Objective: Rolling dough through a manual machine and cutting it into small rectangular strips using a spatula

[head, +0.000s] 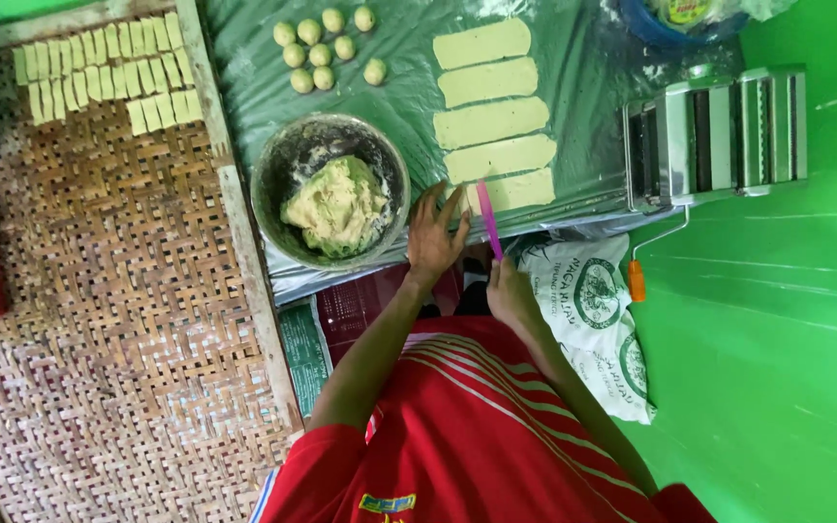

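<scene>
My left hand (436, 232) lies flat with fingers spread on the near end of the closest dough strip (520, 190). My right hand (510, 291) grips a thin pink cutter (489, 219), whose blade rests across that strip. Several more pale flat dough strips (484, 82) lie in a row on the green plastic sheet (583, 58) beyond it. A metal bowl (273, 174) holding a lump of greenish dough (336, 205) stands just left of my left hand.
Several small dough balls (320, 48) sit at the far edge of the sheet. A pasta roller machine (714, 136) with an orange-tipped crank stands at right. A woven bamboo tray (118, 320) at left carries rows of cut dough pieces (99, 68).
</scene>
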